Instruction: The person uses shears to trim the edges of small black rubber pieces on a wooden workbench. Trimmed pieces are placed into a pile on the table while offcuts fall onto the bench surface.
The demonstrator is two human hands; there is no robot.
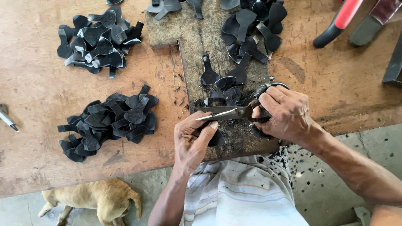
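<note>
My right hand (287, 113) grips the black handles of a pair of metal scissors (228, 113), blades pointing left. My left hand (192, 140) pinches a small black leather piece (217, 139) just under the blade tips. Both hands work over a worn dark cutting board (197, 46) at the near edge of the wooden table (33, 83). A few cut black pieces (222, 77) lie on the board just beyond the scissors, with dark trimmings scattered around them.
Three heaps of black cut pieces lie on the table: near left (109, 121), far left (98, 39), far middle (253, 27). Red-handled tools (339, 23) rest far right. A tan dog (94, 199) lies on the floor under the table edge. A pen (7, 119) sits far left.
</note>
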